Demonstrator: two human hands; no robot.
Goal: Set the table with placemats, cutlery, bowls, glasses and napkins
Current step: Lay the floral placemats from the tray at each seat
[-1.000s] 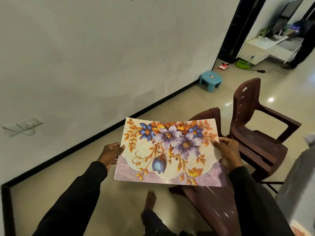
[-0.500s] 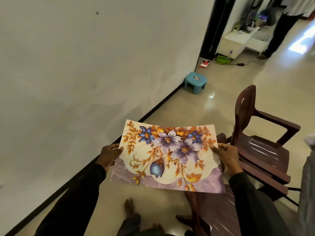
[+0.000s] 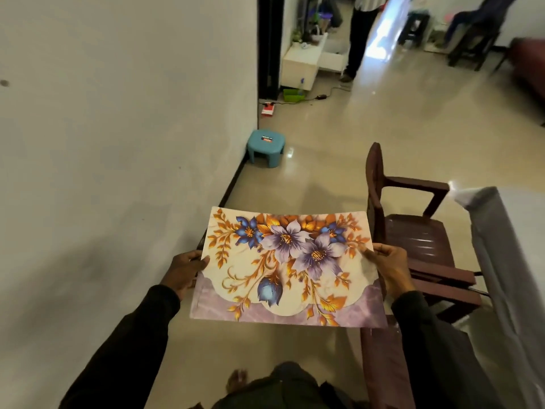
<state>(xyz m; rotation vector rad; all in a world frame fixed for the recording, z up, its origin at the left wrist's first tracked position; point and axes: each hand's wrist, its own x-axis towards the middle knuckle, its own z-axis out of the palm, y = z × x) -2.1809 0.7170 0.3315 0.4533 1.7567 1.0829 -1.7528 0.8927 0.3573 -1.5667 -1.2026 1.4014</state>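
Observation:
A floral placemat (image 3: pixel 287 267), cream with purple and blue flowers and orange leaves, is held flat in the air in front of me above the floor. My left hand (image 3: pixel 184 270) grips its left edge, thumb on top. My right hand (image 3: pixel 389 265) grips its right edge, thumb on top too. The table (image 3: pixel 507 246), covered in a grey cloth, shows only as a strip at the right edge of the view. No cutlery, bowls, glasses or napkins are in sight.
A dark red plastic chair (image 3: pixel 413 231) stands just right of the placemat, a second chair's back (image 3: pixel 383 367) below it. A white wall (image 3: pixel 118 143) runs along the left. A blue stool (image 3: pixel 265 146) sits by the wall. A person (image 3: pixel 361 33) stands far back.
My view has swung to the right, away from the wall, bringing the room and the table edge into sight. Both hands still hold the placemat the same way.

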